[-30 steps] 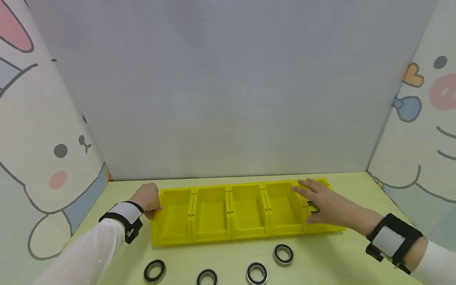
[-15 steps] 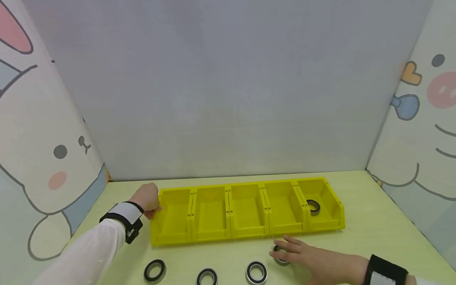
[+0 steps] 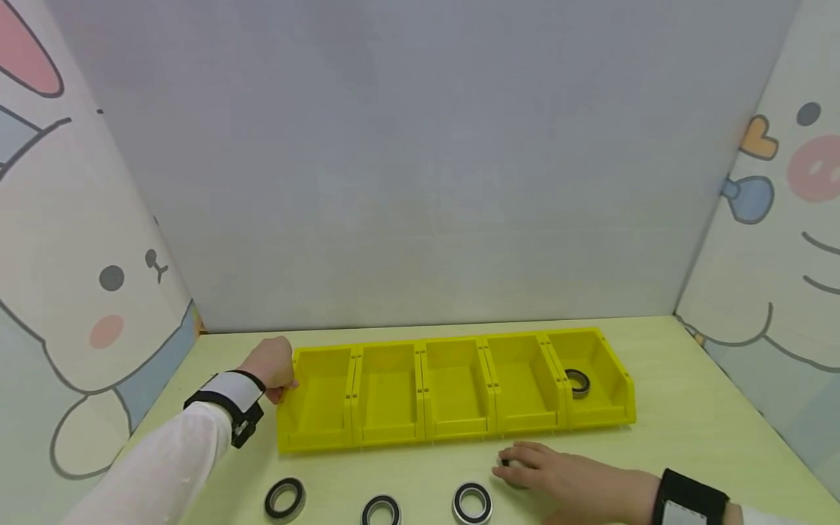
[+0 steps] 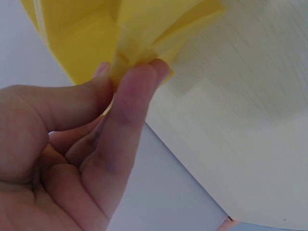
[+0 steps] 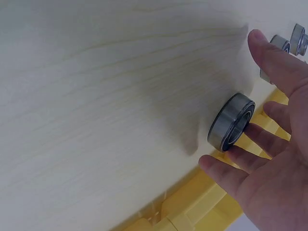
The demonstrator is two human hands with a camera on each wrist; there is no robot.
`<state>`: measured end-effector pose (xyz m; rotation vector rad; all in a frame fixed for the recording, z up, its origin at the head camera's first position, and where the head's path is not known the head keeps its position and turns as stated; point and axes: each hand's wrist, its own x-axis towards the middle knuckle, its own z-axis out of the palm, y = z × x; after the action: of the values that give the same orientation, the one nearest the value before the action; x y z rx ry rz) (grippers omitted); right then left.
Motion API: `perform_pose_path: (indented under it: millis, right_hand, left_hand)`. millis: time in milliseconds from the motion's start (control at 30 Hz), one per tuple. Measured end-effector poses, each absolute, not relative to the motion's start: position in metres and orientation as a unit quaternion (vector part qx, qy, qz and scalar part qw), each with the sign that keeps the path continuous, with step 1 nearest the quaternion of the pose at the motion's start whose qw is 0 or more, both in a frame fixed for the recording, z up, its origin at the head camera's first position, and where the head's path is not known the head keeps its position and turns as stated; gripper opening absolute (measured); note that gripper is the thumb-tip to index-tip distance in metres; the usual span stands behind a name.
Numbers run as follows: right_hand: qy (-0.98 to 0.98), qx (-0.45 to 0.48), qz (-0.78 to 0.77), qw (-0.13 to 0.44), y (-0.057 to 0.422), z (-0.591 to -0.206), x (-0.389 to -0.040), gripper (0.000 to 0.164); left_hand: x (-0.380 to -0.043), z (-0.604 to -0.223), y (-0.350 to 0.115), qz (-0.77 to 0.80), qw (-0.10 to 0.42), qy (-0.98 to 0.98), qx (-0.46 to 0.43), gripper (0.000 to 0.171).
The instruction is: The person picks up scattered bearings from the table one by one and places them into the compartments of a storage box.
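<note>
Pale worktop (image 3: 689, 423): at eight o'clock, left hand (image 3: 270, 368) pinches yellow plastic bins (image 3: 456, 430); at five, spread right hand (image 3: 564, 480) should squeeze black-and-silver metal ring (image 5: 224, 124) by its sides.

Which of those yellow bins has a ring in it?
The rightmost bin, at the far right end of the row: a black-and-silver ring lies inside, while no ring shows in the other four bins.

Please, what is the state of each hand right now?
Left hand: closed, pinching the leftmost bin.
Right hand: open beside a ring, not gripping it; contact is unclear.
</note>
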<state>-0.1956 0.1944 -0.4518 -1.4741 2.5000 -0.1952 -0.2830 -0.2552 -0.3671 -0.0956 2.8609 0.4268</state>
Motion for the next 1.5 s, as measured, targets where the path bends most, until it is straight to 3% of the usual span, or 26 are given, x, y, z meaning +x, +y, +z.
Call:
perform_pose_path:
  millis: [400,933,1033,1200,1500]
  right_hand:
    - [0.842,-0.536,-0.032,0.041,0.178,-0.456,-0.210,0.046]
    - [0.832,-0.551,-0.043,0.038,0.170,-0.450,-0.216,0.032]
    - [0.827,-0.560,-0.035,0.045,0.166,-0.442,-0.215,0.032]
    - [0.832,-0.544,-0.031,0.105,0.161,-0.415,-0.214,0.034]
    - [0.885,-0.462,-0.013,0.059,0.160,-0.365,-0.238,0.036]
  left_hand:
    - [-0.283,-0.367,-0.255,0.150,0.126,0.980,-0.039,0.017]
    - [-0.284,-0.366,-0.255,0.143,0.131,0.980,-0.036,0.018]
    - [-0.283,-0.366,-0.256,0.145,0.126,0.981,-0.033,0.019]
    - [-0.282,-0.366,-0.256,0.143,0.126,0.981,-0.032,0.018]
    - [-0.284,-0.366,-0.257,0.144,0.127,0.981,-0.029,0.018]
